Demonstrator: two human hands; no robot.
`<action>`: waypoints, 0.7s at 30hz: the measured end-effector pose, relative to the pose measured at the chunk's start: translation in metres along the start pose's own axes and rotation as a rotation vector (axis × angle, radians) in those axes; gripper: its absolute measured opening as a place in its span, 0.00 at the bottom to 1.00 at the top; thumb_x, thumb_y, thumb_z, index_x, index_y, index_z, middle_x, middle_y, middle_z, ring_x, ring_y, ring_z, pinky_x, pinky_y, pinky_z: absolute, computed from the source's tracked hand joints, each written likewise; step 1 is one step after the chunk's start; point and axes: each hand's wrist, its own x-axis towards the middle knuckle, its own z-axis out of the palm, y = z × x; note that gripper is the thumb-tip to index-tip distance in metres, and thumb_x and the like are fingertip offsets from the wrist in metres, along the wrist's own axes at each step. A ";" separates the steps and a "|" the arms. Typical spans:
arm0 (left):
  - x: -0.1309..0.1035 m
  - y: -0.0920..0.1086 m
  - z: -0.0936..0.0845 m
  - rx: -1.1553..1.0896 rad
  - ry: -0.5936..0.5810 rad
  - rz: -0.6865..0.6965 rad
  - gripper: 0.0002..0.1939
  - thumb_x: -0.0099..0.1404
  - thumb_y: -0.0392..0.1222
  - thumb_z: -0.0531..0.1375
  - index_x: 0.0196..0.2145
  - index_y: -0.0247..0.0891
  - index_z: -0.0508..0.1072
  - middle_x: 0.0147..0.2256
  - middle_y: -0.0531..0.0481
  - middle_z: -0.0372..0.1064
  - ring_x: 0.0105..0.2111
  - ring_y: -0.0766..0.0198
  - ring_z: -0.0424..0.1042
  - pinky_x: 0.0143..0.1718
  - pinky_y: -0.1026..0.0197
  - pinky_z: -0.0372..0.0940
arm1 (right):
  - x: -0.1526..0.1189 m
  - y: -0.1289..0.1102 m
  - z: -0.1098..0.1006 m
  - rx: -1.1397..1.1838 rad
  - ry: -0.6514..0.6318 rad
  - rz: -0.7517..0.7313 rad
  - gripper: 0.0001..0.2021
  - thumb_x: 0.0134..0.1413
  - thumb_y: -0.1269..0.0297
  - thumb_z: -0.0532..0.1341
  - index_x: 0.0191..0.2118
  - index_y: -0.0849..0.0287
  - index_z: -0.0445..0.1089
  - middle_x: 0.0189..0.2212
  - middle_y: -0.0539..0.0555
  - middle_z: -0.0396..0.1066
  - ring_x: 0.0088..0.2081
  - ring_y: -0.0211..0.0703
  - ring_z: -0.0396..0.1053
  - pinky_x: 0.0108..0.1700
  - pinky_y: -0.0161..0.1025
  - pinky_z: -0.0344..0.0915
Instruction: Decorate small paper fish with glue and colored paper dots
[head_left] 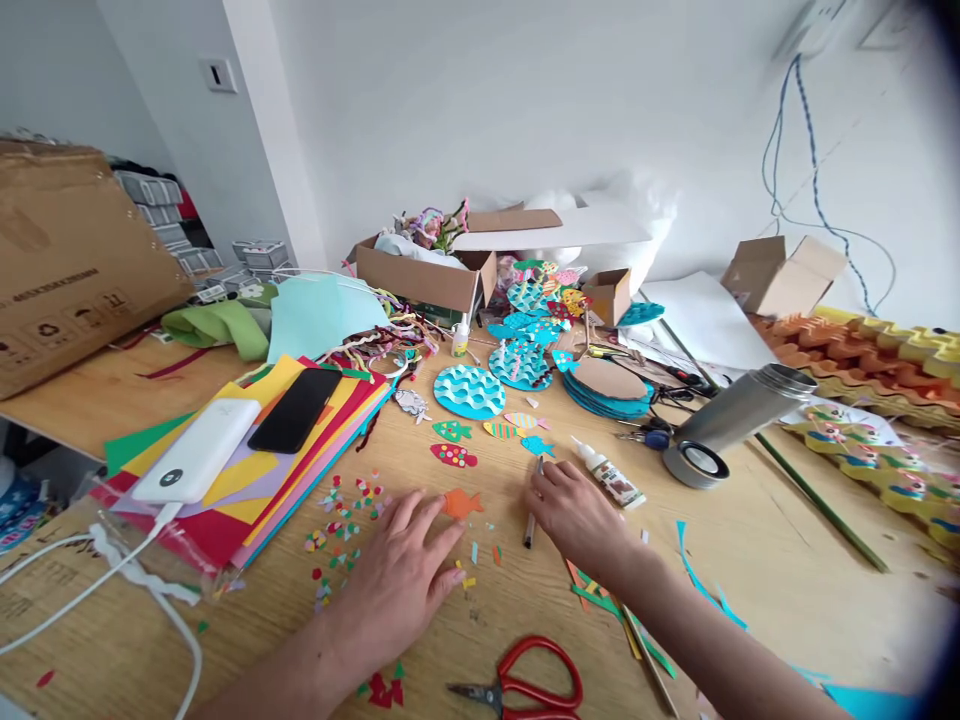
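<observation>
My left grip [409, 560], open at the orange fish [462, 503]; right grip [568, 505] curled over a pen [529, 533], whether clasping, I cannot tell.

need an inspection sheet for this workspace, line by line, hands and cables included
surface: wooden tabletop, strewn with paper scraps
job's things: plain orange paper fish; decorated paper fish beyond it; glue bottle; red-handled scissors, partly out of frame
clutter: phone and power bank on coloured sheets; open metal flask
left hand: fingers spread, beside the orange fish
right hand: fingers at a pen, grip unclear
cables: white cable plugged into power bank; blue cord hanging on wall
surroundings: white wall; large cardboard box at left
spilled liquid: nothing seen
</observation>
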 end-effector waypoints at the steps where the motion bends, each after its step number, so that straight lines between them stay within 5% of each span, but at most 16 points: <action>1: 0.000 0.000 0.000 -0.009 0.009 0.002 0.20 0.67 0.46 0.60 0.56 0.43 0.68 0.57 0.45 0.63 0.59 0.47 0.57 0.58 0.39 0.58 | 0.001 0.002 0.002 -0.007 0.001 -0.027 0.07 0.51 0.78 0.61 0.28 0.60 0.71 0.28 0.57 0.71 0.34 0.50 0.65 0.37 0.44 0.57; 8: 0.000 0.001 0.000 -0.063 0.002 -0.040 0.20 0.67 0.46 0.59 0.53 0.32 0.68 0.53 0.43 0.67 0.57 0.47 0.59 0.60 0.39 0.57 | -0.003 0.020 -0.014 0.115 0.134 -0.082 0.09 0.55 0.78 0.58 0.28 0.57 0.67 0.25 0.53 0.68 0.29 0.45 0.63 0.35 0.42 0.55; 10: 0.000 0.002 -0.003 -0.069 -0.009 -0.045 0.19 0.67 0.45 0.59 0.52 0.33 0.69 0.53 0.43 0.67 0.56 0.48 0.59 0.60 0.39 0.56 | -0.005 0.014 -0.025 0.268 0.259 0.098 0.09 0.57 0.75 0.56 0.28 0.56 0.65 0.24 0.52 0.66 0.28 0.43 0.62 0.34 0.41 0.57; 14: -0.001 0.005 -0.007 -0.069 -0.047 -0.044 0.19 0.67 0.45 0.59 0.52 0.33 0.69 0.50 0.42 0.67 0.53 0.48 0.61 0.58 0.40 0.57 | -0.008 -0.019 -0.040 0.891 0.539 0.760 0.05 0.54 0.66 0.59 0.28 0.54 0.63 0.23 0.49 0.67 0.25 0.40 0.65 0.28 0.36 0.61; 18: -0.001 0.006 -0.008 -0.094 -0.011 -0.029 0.17 0.68 0.44 0.58 0.51 0.33 0.68 0.50 0.42 0.66 0.53 0.50 0.61 0.57 0.43 0.60 | -0.006 -0.055 -0.043 1.479 0.515 0.999 0.08 0.52 0.59 0.63 0.28 0.56 0.64 0.22 0.50 0.71 0.25 0.41 0.69 0.28 0.36 0.65; 21: 0.000 0.004 -0.007 -0.101 0.041 -0.031 0.15 0.68 0.43 0.57 0.50 0.34 0.68 0.51 0.42 0.66 0.53 0.51 0.61 0.56 0.44 0.60 | -0.002 -0.070 -0.042 1.645 0.541 1.095 0.11 0.50 0.55 0.65 0.31 0.57 0.66 0.21 0.50 0.71 0.25 0.42 0.70 0.29 0.38 0.67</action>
